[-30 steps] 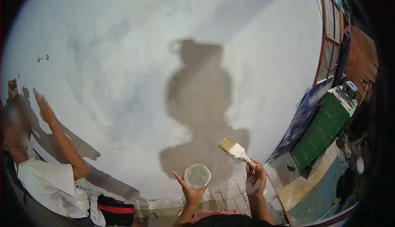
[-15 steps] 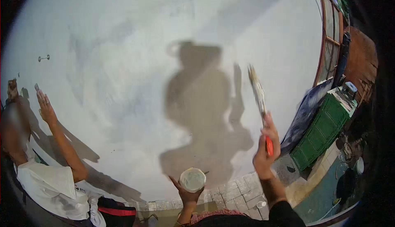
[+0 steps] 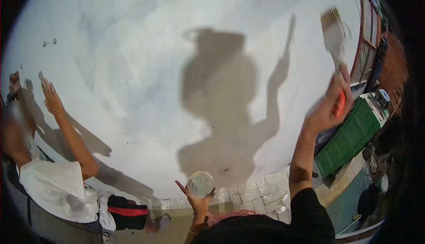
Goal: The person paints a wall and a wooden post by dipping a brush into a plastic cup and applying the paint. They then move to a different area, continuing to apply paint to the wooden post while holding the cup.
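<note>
My right hand (image 3: 330,104) is raised at the right, fingers wrapped round the red handle of a wide paintbrush (image 3: 335,38). The brush points upward, its bristles brownish and its body smeared pale; motion blurs it slightly. Low in the middle, my left hand (image 3: 200,203) supports a round tub (image 3: 200,184) from beneath, thumb and fingers around its sides. Something pale, perhaps paint, shows inside the tub. Ahead stands a whitish wall (image 3: 146,124) with uneven bluish-grey patches and my shadow across it. Whether the bristles touch the wall cannot be made out.
At the left, another person (image 3: 57,191) in a white shirt raises both hands to the wall. A green slatted box (image 3: 352,138) stands at the right below a framed window (image 3: 367,36). A small white cup (image 3: 280,209) sits on the paving (image 3: 252,194).
My right hand has moved up and to the right with the paintbrush, whose broad face now shows. The tub in my left hand appears slightly higher and further left. The view has shifted a little.
</note>
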{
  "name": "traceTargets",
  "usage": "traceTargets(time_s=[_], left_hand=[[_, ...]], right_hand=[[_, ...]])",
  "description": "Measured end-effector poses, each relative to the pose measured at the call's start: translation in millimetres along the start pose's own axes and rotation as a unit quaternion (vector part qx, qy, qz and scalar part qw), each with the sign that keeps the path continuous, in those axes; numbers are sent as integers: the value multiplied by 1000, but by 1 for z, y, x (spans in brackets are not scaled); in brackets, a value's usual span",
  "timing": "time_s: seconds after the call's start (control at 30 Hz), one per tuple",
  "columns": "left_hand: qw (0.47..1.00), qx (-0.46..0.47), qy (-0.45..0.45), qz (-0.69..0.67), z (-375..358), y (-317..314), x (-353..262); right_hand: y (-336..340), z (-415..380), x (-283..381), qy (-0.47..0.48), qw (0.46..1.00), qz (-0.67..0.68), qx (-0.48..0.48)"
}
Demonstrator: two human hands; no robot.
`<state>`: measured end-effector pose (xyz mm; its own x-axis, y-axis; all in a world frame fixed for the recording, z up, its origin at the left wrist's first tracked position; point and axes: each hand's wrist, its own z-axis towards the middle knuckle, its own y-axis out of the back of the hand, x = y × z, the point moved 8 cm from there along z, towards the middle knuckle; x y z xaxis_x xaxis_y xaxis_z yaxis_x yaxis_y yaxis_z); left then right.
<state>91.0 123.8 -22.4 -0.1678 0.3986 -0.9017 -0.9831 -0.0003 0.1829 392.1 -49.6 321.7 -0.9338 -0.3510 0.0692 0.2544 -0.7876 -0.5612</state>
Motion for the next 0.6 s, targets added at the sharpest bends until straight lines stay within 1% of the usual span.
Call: traceTargets(time_s=[0.07,0.1,0.13,0.2,0.23,0.27,0.3,0.33,0.37,0.43,0.47,0.53,0.6], left_hand=[[1000,22,11,-8,-5,-2,12],[1000,21,-9,-8,-5,-3,5],[1000,16,-4,-5,-6,-3,5],[994,42,52,-85,-11,-11,11],[994,55,64,-75,-13,-17,16],[994,53,67,-73,-15,-19,14],[995,75,40,-52,-15,-25,7],[995,98,12,-31,-14,-31,0],[992,115,0,-58,-14,-38,0],[988,134,2,-76,-15,-45,3],[984,149,5,-95,-17,-49,2],[984,157,-1,-87,-22,-52,-8],[983,163,-6,-81,-26,-56,-11]], right_hand=[[40,-29,-20,-106,990,80,-49],[61,-45,-33,-162,981,92,-50],[82,-63,-46,-216,970,102,-52],[130,-109,-80,-371,921,95,-63],[157,-135,-94,-429,896,89,-77],[185,-161,-105,-483,867,81,-91],[214,-184,-114,-518,846,62,-106],[239,-201,-117,-551,824,42,-122],[254,-205,-111,-551,824,41,-123],[285,-221,-101,-606,784,-5,-134],[299,-222,-98,-604,785,-10,-139],[315,-222,-91,-629,767,-51,-120],[328,-223,-89,-616,773,-66,-134]])
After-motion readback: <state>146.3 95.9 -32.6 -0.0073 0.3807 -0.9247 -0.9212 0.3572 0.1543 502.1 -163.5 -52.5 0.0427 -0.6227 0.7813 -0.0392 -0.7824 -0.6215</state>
